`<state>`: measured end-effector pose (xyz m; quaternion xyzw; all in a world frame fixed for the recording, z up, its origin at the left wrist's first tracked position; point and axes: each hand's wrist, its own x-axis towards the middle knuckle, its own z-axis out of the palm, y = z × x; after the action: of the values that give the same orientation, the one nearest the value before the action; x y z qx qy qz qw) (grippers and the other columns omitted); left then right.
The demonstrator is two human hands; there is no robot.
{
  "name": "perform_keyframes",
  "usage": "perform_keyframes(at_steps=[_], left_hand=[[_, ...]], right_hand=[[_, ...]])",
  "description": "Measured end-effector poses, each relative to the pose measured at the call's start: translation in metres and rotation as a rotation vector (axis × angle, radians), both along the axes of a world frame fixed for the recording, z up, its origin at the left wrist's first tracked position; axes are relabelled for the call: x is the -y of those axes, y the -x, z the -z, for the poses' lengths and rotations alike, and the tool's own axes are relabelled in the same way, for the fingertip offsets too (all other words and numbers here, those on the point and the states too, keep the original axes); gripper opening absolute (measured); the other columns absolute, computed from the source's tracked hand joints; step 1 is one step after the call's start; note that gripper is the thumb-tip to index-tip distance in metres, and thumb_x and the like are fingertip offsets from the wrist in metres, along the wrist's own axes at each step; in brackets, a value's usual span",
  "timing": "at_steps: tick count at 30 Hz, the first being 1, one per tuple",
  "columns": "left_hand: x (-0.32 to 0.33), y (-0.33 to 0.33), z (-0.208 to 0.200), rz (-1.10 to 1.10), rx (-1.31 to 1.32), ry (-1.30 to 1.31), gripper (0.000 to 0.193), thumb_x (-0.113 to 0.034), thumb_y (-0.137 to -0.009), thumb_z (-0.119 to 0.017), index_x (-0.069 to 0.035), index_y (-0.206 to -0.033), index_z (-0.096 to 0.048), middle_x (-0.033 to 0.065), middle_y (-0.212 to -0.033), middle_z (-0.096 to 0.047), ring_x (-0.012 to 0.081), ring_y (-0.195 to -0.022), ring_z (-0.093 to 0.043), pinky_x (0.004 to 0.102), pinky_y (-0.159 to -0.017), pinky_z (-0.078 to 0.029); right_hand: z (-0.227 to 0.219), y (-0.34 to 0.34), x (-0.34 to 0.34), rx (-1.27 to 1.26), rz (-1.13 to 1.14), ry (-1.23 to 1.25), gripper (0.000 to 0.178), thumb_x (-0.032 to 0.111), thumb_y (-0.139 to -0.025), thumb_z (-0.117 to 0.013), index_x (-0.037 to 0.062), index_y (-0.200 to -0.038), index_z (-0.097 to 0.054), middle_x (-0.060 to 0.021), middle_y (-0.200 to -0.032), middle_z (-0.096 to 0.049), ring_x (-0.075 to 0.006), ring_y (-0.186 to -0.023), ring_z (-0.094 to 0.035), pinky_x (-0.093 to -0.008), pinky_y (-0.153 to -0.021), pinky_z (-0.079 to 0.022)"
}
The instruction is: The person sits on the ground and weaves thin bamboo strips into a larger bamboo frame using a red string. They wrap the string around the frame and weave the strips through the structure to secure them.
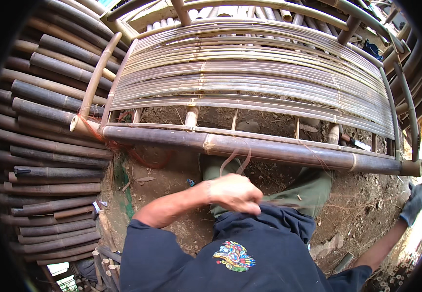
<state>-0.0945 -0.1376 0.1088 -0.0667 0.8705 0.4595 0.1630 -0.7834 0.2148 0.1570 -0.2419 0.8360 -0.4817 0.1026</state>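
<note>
A bamboo bench (269, 78) with a slatted seat stands in front of me, its thick dark front rail (172, 137) running across above my lap. My left hand (237, 192), bare, is closed just below the rail's middle. A thin pale strip (235, 158) loops from the rail down to this hand, and a blurred thin line trails off to its right. Out at the far right, my right hand (415, 200) wears a dark grey glove. Its fingers are stretched and apart, below the rail's right end, with nothing visible in them.
Stacked dark bamboo poles (55, 146) fill the left side, and more poles stand at the far right. Orange-red string (91, 129) is tangled at the rail's left end. A knife (357, 142) lies on the dirt under the seat's right part. Cut bamboo ends (396, 277) lie lower right.
</note>
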Motion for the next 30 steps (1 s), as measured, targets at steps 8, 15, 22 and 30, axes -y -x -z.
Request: perform_keyframes(at_steps=[8,15,22,30], left_hand=[[-0.019,-0.017,0.008,-0.155,-0.304,0.328,0.022,-0.027,-0.094,-0.06,-0.009,-0.081,-0.059,0.0073,-0.074,-0.06,0.0284,-0.07,-0.064,0.0407,-0.059,-0.053],[0.072,-0.035,0.002,-0.776,-0.453,0.579,0.015,-0.025,-0.089,-0.066,-0.011,-0.083,-0.068,0.0106,-0.08,-0.066,0.0288,-0.078,-0.067,0.04,-0.068,-0.054],[0.203,-0.071,0.137,-0.525,0.168,0.632,0.018,-0.019,-0.082,-0.059,-0.009,-0.074,-0.071,0.0145,-0.076,-0.07,0.0321,-0.073,-0.07,0.0401,-0.063,-0.056],[0.193,-0.018,0.155,-0.697,0.126,-0.178,0.024,-0.017,-0.074,-0.066,0.004,-0.084,-0.072,0.0212,-0.076,-0.069,0.0316,-0.074,-0.066,0.0407,-0.071,-0.052]], right_hand=[[0.007,-0.383,0.217,-0.627,-0.569,-0.087,0.093,0.043,-0.086,-0.072,-0.0013,-0.153,-0.026,-0.023,-0.157,-0.028,-0.0352,-0.145,-0.029,-0.04,-0.118,-0.028],[0.012,-0.458,0.27,0.558,-0.877,-0.247,0.018,0.018,-0.092,-0.066,0.0006,-0.094,-0.071,-0.008,-0.081,-0.067,-0.0133,-0.059,-0.068,-0.0241,-0.048,-0.053],[0.099,-0.426,0.37,-0.963,-0.609,-0.531,0.021,0.019,-0.09,-0.058,0.0075,-0.077,-0.07,-0.0123,-0.074,-0.068,-0.0284,-0.066,-0.068,-0.04,-0.061,-0.056],[0.224,-0.532,0.491,-0.464,-1.744,-0.649,0.021,0.017,-0.078,-0.059,0.0049,-0.084,-0.075,-0.0206,-0.085,-0.071,-0.0365,-0.072,-0.069,-0.0472,-0.066,-0.054]])
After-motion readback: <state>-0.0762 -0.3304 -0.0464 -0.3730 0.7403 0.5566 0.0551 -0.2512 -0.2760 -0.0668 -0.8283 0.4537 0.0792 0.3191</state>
